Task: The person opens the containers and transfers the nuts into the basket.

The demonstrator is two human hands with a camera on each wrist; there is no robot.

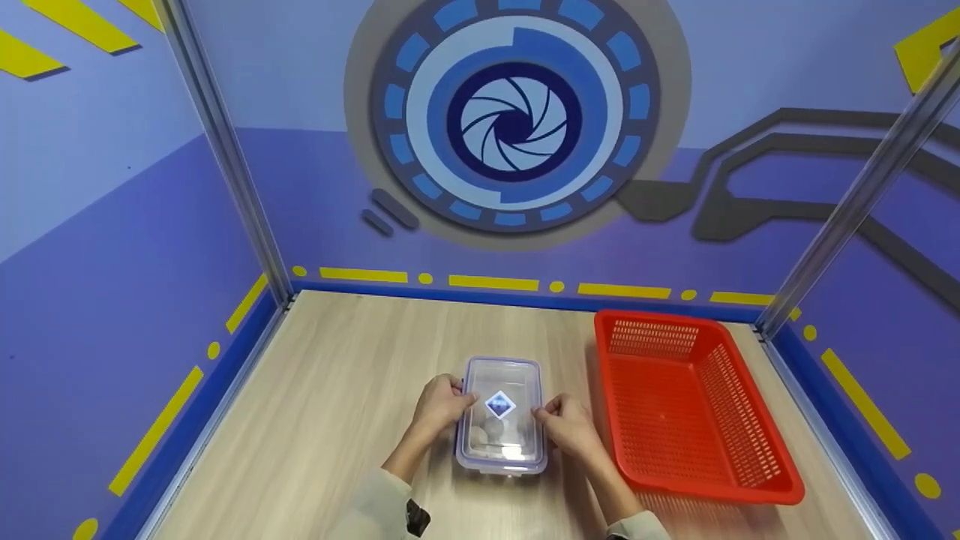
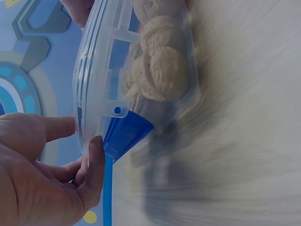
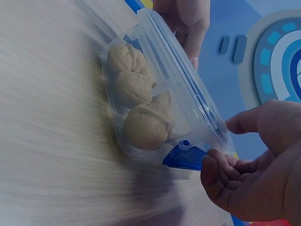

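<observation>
A clear plastic food container (image 1: 501, 452) rests on the table in the head view, its lid (image 1: 506, 373) on top with a diamond-shaped label (image 1: 500, 404). Several walnuts (image 2: 167, 70) show through its walls in both wrist views. My left hand (image 1: 441, 406) pinches the left rim, thumb over the lid and fingertips beneath its edge. On the opposite rim, my right hand (image 1: 568, 427) pinches in the same way. Near the left fingertips, a blue latch (image 2: 126, 135) slants outward from the wall; another blue latch (image 3: 185, 158) slants out beside my right fingertips.
To the right of the container stands a red plastic basket (image 1: 660, 420) with perforated sides. The wood-grain table (image 1: 352, 360) is bounded by printed panels (image 1: 300, 202) at the back and both sides, with metal posts (image 1: 225, 142) at the corners.
</observation>
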